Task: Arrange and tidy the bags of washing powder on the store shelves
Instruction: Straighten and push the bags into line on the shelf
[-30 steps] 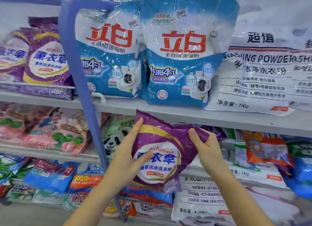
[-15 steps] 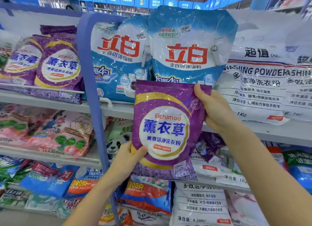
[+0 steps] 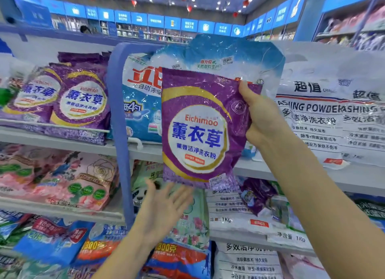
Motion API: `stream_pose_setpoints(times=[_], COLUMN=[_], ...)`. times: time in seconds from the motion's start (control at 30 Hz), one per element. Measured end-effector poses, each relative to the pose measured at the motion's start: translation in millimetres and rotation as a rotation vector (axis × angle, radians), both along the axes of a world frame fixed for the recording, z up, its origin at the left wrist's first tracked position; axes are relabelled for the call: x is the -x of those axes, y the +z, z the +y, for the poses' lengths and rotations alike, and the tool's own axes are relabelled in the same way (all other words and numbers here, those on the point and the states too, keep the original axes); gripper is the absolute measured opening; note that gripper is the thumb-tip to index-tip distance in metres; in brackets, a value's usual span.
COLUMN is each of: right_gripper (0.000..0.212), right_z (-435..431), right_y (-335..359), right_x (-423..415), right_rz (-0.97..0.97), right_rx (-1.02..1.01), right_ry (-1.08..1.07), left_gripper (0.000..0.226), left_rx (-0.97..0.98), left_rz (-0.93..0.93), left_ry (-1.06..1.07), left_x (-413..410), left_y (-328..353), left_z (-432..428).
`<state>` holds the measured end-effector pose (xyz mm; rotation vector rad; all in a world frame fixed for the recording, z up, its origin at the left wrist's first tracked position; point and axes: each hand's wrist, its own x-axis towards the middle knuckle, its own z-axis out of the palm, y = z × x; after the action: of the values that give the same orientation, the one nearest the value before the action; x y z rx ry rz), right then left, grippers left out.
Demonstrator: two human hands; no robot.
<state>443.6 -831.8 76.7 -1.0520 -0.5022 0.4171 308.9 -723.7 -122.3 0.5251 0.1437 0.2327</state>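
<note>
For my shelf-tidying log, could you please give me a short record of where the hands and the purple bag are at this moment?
held item: purple Eichimoo bag, upright, label facing the camera
right hand: grips the bag's upper right edge
left hand: open, fingers spread, just below the bag's lower edge; contact unclear
behind the bag: blue bags standing on the upper shelf
matching stock: purple bags on that shelf, left of the blue post
right of the bag: white bags
</note>
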Motion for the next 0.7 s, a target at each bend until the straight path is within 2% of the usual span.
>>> stream_pose_setpoints(times=[0.03,0.1,0.23,0.3,0.37,0.43,0.5,0.6,0.67,0.7], right_gripper=[0.017,0.02,0.019,0.02,0.021,0.021,0.019,0.019,0.019,0.019], right_z=[3,9,16,15,11,5,1,-2,-2,-2], right_y=[6,15,19,18,20,27,31,31,32,33], right_x=[2,2,-4,-9,-14,-22,-29,-29,-22,-19], right_rz=[-0.011,-0.02,0.027,0.043,0.042,0.008,0.011,-0.039,-0.124,-0.164], right_rx=[-0.03,-0.079,-0.049,-0.026,-0.007,0.028,0.062,0.123,0.146,0.15], right_ry=[-0.006,-0.024,-0.054,-0.068,-0.098,-0.157,-0.165,-0.121,-0.054,-0.021], left_gripper=[0.132,0.13,0.095,0.081,0.054,0.033,0.023,0.031,0.057,0.078], left_rx=[0.069,0.069,-0.051,-0.046,-0.088,-0.206,-0.353,-0.474,-0.479,-0.407], left_rz=[-0.009,-0.061,-0.158,-0.124,-0.075,-0.031,-0.032,-0.012,-0.006,-0.027], left_ry=[-0.056,-0.139,-0.132,-0.057,0.016,0.062,0.093,0.126,0.125,0.112], left_x=[0,-8,-32,-43,-49,-47,-44,-43,-41,-40], left_y=[-3,0,43,57,57,54,51,46,39,33], left_z=[-10,-32,-57,-60,-63,-63,-61,-62,-63,-61])
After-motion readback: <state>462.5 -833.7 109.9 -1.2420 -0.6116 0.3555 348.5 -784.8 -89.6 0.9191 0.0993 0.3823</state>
